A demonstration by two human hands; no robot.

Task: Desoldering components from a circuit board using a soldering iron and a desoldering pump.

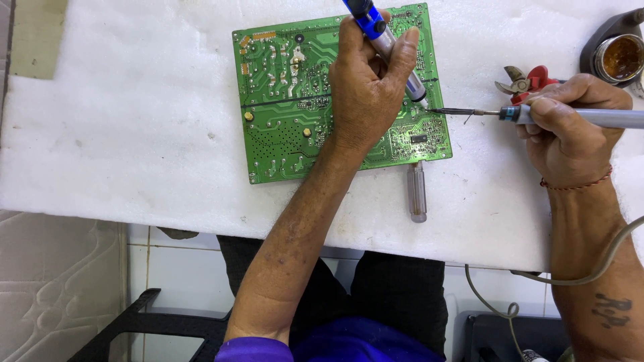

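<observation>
Both hands, left [367,87] and right [570,124], are clenched, forearms extended.

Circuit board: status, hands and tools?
Left hand grips blue desoldering pump over green circuit board. Right hand holds soldering iron, tip at board's right edge. Nothing blocking.

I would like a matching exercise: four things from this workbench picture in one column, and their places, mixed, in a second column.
1 desoldering pump
2 soldering iron
3 red cutters
4 clear-handled screwdriver

a in the right hand
b on the white mat, just below the green circuit board
c in the left hand
d behind the right hand

Pairs: 1-c, 2-a, 3-d, 4-b
</observation>
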